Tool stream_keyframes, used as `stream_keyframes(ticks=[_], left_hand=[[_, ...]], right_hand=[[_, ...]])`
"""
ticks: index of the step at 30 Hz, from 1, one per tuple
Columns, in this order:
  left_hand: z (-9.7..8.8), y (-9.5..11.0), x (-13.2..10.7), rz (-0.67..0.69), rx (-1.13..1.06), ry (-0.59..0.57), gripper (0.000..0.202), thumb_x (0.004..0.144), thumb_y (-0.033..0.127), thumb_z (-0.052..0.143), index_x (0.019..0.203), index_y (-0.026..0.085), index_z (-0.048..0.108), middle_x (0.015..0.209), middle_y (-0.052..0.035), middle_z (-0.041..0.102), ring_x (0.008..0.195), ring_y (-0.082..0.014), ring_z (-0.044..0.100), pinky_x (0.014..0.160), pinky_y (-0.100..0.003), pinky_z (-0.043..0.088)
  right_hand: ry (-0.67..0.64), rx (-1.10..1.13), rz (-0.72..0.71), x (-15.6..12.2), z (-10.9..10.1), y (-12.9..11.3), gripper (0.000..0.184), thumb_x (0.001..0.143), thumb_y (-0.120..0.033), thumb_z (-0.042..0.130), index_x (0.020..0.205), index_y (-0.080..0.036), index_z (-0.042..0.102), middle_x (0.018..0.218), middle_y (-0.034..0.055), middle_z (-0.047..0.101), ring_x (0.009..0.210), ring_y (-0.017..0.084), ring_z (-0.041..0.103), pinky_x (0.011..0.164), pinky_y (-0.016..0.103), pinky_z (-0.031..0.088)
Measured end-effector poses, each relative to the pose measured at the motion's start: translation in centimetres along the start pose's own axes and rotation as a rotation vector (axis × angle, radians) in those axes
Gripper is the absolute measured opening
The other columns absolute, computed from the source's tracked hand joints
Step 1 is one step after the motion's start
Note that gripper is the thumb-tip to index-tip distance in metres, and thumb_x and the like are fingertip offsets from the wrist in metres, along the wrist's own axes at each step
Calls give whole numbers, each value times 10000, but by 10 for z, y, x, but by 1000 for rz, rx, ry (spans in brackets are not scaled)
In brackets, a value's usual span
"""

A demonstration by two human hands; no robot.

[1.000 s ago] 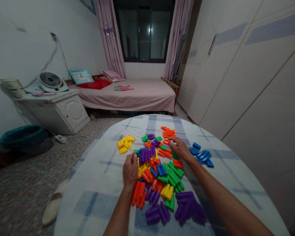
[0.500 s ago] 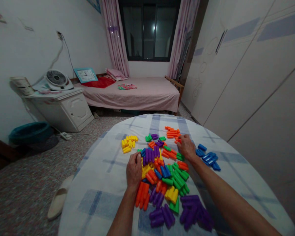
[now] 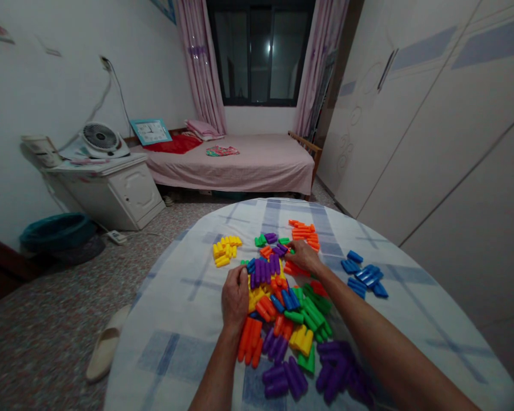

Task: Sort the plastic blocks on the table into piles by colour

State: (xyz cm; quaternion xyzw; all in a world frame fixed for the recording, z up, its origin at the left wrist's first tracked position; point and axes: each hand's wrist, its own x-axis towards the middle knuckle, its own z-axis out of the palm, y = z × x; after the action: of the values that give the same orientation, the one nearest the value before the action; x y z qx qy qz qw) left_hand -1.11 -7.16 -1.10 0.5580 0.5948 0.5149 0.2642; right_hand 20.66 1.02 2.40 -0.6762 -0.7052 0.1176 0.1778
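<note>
A heap of mixed plastic blocks [image 3: 291,308] in orange, green, purple, blue and yellow lies mid-table on the checked cloth [image 3: 184,319]. My left hand [image 3: 235,294] rests at the heap's left edge, fingers curled against the yellow and purple pieces there. My right hand [image 3: 303,256] reaches over the heap's far side, fingers bent down onto orange and green pieces; whether it holds one is hidden. Sorted groups lie apart: orange blocks [image 3: 304,231] at the far side, yellow blocks [image 3: 225,250] at the left, blue blocks [image 3: 364,274] at the right, purple blocks [image 3: 321,371] near me.
The round table's edge [image 3: 124,342] curves at the left over the floor, where a slipper [image 3: 105,349] lies. A bed [image 3: 240,162] stands beyond, a white cabinet with a fan [image 3: 107,182] at the left, wardrobe doors [image 3: 432,125] at the right.
My right hand moved from the orange group back left to the heap's far side. My left hand stayed at the heap's left edge. The view shifted slightly.
</note>
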Motion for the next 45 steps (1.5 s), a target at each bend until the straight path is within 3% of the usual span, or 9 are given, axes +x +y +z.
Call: stream_keyframes(ticks=[6,10,16,19,23,25,30,40,45], left_hand=[[1,-2,0,5,-6,-5,338,889,376,379,1037,177,609,1033,-72,630,1001,-187,571,916,-330,425],[1,-2,0,13,-2,2,324,882,368,395,1034,183,614,1023,-67,636,989,-184,580,910,-325,431],[0,1,0,13,-2,11,324,886,360,388,1033,184,616,1022,-68,637,987,-183,581,909,-330,433],[0,0,0,21,0,14,316,884,360,395,1023,190,622,1015,-64,640,977,-182,585,897,-327,440],[0,-1,1,25,2,12,316,890,360,393,1031,193,620,1021,-63,639,990,-182,580,897,-325,438],[0,-1,0,21,0,8,317,892,362,391,1033,193,618,1027,-63,638,995,-182,579,897,-324,438],[0,0,0,27,-2,16,312,889,362,396,1019,193,624,1019,-62,645,983,-180,589,897,-322,444],[0,2,0,26,19,24,303,878,342,402,1013,194,630,1003,-62,652,972,-181,597,884,-319,449],[0,3,0,18,11,20,306,883,338,395,1016,187,627,1014,-70,648,978,-187,592,893,-333,447]], right_hand=[[74,15,51,-10,5,-3,174,777,-293,568,909,-179,565,824,31,650,730,156,577,589,223,342],[181,43,79,-9,-8,15,144,775,-235,546,914,-196,554,887,21,654,767,145,581,629,221,375],[308,16,196,4,-38,52,235,782,-199,501,1005,-170,571,950,77,654,834,193,591,707,283,427],[347,-31,99,7,-37,50,277,799,-212,491,1057,-165,578,1100,114,615,993,238,552,835,346,419],[218,-44,-249,13,-14,28,327,842,-245,477,1144,-157,564,1234,119,558,1145,232,481,988,369,343],[107,-34,-309,15,-2,16,375,863,-285,479,1212,-159,532,1305,121,509,1204,226,438,1012,368,319],[-1,-36,-304,13,9,6,341,899,-291,436,1188,-150,552,1219,120,559,1124,203,491,946,324,354],[-122,6,-254,-20,-15,6,304,891,-285,406,1015,-145,646,989,83,653,887,171,583,793,260,412],[-38,-12,-313,-6,-10,-3,355,864,-299,466,1168,-155,581,1217,110,573,1111,208,515,953,333,370]])
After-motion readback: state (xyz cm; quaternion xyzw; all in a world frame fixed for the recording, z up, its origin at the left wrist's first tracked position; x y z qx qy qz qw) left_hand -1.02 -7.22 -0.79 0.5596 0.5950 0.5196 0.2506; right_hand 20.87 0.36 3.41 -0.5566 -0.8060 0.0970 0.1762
